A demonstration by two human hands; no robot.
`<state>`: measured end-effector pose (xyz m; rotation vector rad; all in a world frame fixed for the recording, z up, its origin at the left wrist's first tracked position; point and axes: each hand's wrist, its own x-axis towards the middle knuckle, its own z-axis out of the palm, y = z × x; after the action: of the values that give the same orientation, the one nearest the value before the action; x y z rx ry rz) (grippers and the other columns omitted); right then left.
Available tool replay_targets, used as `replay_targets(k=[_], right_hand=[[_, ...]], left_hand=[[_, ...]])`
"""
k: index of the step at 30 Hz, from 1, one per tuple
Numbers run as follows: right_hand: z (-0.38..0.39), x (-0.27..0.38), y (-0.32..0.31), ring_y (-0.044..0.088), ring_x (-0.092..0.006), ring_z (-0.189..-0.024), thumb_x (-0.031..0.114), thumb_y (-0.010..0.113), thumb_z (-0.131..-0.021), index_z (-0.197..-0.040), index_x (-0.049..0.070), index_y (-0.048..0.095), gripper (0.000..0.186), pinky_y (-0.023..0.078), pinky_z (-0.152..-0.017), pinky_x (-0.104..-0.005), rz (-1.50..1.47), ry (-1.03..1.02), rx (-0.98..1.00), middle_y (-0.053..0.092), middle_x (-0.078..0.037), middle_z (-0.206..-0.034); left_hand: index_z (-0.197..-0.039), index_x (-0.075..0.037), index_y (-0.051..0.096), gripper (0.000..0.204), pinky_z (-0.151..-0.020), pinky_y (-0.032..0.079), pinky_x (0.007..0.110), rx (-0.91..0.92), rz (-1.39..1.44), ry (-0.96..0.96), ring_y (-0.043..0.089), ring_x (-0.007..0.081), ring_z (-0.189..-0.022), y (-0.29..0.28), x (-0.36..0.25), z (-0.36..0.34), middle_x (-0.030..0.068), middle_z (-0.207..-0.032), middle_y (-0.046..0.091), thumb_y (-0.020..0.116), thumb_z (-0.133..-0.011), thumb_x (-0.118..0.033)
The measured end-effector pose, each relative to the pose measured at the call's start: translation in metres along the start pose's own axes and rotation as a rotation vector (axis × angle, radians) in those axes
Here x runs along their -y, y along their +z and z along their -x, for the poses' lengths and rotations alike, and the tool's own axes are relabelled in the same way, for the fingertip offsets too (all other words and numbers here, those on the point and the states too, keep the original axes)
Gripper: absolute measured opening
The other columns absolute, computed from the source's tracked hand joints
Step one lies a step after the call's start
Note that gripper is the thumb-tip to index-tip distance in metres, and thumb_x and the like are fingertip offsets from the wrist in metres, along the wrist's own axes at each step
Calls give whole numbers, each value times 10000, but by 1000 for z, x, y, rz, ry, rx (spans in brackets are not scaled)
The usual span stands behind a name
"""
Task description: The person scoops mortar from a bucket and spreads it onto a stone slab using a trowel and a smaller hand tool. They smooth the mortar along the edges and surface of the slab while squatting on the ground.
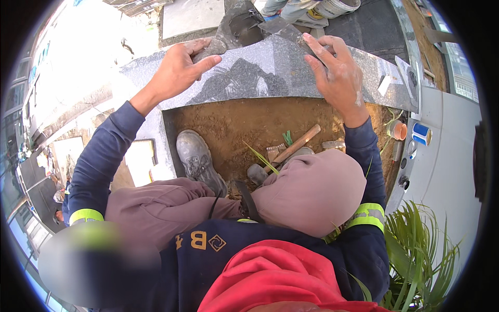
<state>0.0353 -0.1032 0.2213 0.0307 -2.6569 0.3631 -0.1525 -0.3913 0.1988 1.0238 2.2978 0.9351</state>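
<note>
My left hand is closed over a grey, mortar-smeared lump, its thumb stretched out; the lump's kind is unclear. This lump adjoins a dark, soft-looking container with black material in it. In my right hand is a scraper with a wide, smeared blade, pointing left toward the container. Both hands are above a grey speckled stone slab, which has a dark wet-looking patch or shadow across its middle.
Below the slab is a soil bed with my shoe and a wooden-handled hammer. At right are a clay pot, a blue can and a leafy plant. Another person's legs stand beside a white bucket.
</note>
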Motion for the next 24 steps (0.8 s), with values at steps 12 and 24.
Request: replay_targets(k=[12,24], right_hand=[[56,2,13,653,-253,-993,148,712,-918,-1269,143,701,352,555,-802,-368,-123,160,302,623,-60,-1132],[283,33,138,643,-191,-1097,101,638,-1002,-1386,-27,496,430,554,-883,-333,-1430,1336,-336,653,-132,-1212]], left_hand=[[-1377,109,555,647,-528,480,239,-10,68,26,539,48,-535,1,-10,-3,38,-616,608,705,-969,-369],[-1294,114,619,504,-490,383,203,-50,192,-106,473,30,-544,9,-2,0,-4,-656,579,698,-991,-280]])
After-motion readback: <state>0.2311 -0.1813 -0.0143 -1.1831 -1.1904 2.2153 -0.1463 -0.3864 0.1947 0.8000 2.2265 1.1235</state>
